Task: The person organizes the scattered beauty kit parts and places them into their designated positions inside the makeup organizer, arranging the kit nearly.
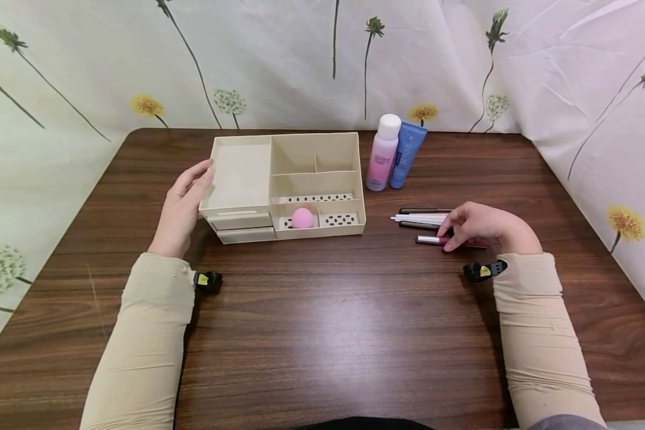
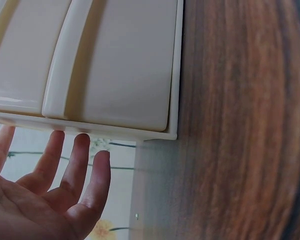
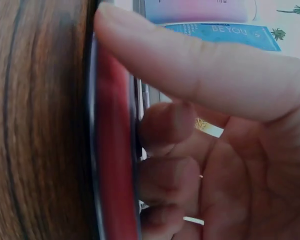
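Note:
A cream desktop organizer [image 1: 242, 173] with two drawers stands at the back, left of the middle. My left hand [image 1: 180, 203] rests its fingertips against the organizer's left side. In the left wrist view the extended fingers [image 2: 80, 160] touch the wall beside the drawer fronts [image 2: 125, 65]. At the right, my right hand [image 1: 475, 227] pinches a slim red lip gloss tube [image 1: 427, 239] with a silver end, lying along the table. The right wrist view shows the thumb on one side of the red tube [image 3: 114, 150] and curled fingers on the other.
A pink ball [image 1: 303, 218] sits in a front compartment of the organizer. To its right stand a pink bottle [image 1: 381, 158] with a white cap and a blue squeeze tube [image 1: 407, 155]. Several thin white and dark sticks [image 1: 416, 219] lie just beyond the lip gloss.

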Action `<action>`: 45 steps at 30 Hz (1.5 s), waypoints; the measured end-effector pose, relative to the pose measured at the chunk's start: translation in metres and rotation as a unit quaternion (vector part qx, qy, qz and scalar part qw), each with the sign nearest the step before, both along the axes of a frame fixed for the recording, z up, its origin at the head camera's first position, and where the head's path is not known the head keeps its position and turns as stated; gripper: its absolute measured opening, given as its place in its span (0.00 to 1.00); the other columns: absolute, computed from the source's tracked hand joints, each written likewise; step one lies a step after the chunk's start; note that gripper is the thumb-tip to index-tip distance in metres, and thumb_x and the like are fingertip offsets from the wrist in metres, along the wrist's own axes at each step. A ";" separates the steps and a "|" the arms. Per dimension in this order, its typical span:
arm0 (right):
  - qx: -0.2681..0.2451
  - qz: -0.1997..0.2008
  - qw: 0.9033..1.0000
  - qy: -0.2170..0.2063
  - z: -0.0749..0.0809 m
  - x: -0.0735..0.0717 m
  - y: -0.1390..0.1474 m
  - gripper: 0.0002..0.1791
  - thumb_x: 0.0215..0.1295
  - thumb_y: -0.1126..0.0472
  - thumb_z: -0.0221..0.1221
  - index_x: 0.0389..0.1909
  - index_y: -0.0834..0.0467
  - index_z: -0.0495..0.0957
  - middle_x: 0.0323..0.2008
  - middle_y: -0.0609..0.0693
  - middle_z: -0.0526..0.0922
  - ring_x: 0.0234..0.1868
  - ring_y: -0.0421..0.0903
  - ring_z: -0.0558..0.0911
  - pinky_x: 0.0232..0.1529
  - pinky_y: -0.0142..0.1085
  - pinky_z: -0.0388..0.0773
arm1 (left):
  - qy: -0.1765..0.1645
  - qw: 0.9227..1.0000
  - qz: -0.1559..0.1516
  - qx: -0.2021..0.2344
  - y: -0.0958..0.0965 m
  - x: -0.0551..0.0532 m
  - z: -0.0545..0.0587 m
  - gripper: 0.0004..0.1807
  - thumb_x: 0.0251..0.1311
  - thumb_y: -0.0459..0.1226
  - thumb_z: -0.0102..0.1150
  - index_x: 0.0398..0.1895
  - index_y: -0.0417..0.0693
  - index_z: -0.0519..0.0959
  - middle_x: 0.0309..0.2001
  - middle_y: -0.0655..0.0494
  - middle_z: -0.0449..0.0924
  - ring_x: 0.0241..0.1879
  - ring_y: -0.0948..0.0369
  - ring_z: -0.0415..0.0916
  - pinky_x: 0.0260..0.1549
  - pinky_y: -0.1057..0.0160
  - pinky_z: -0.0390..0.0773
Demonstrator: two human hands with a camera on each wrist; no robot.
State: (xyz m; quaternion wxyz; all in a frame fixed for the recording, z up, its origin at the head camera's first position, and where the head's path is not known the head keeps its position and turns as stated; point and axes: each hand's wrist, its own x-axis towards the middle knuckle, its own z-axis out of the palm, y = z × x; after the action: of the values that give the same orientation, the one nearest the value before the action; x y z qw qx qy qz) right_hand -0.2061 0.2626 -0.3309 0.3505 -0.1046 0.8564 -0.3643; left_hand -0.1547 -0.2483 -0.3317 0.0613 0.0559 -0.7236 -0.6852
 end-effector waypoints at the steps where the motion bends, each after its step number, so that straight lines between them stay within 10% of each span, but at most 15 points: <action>1: 0.004 -0.004 1.000 -0.003 -0.001 0.000 0.000 0.16 0.55 0.69 0.68 0.44 0.71 0.80 0.21 0.43 0.78 0.27 0.40 0.73 0.36 0.35 0.74 | 0.000 1.000 0.000 -0.002 0.000 0.000 0.000 0.29 0.70 0.52 0.55 0.71 0.56 0.68 0.49 0.64 0.73 0.41 0.68 0.74 0.31 0.75 0.77; 16: 0.061 0.008 0.997 0.047 0.000 -0.003 0.002 0.14 0.55 0.61 0.71 0.39 0.67 0.83 0.30 0.43 0.81 0.32 0.39 0.71 0.35 0.33 0.71 | 0.002 1.000 -0.002 -0.007 -0.001 0.000 -0.002 0.29 0.70 0.52 0.54 0.72 0.56 0.67 0.48 0.64 0.74 0.38 0.69 0.75 0.29 0.74 0.76; 45: -0.001 0.028 0.997 0.078 0.015 0.005 -0.014 0.14 0.58 0.63 0.69 0.41 0.67 0.82 0.29 0.44 0.85 0.29 0.35 0.77 0.35 0.32 0.76 | 0.003 1.000 -0.003 -0.002 -0.001 0.000 0.000 0.29 0.69 0.52 0.55 0.71 0.57 0.68 0.48 0.63 0.74 0.40 0.68 0.76 0.30 0.74 0.77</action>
State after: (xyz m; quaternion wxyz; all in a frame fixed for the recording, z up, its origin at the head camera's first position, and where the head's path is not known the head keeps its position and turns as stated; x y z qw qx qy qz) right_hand -0.2010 0.2487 -0.3162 0.2929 -0.1566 0.8776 -0.3458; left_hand -0.1546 -0.2492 -0.3320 0.0611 0.0518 -0.7250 -0.6840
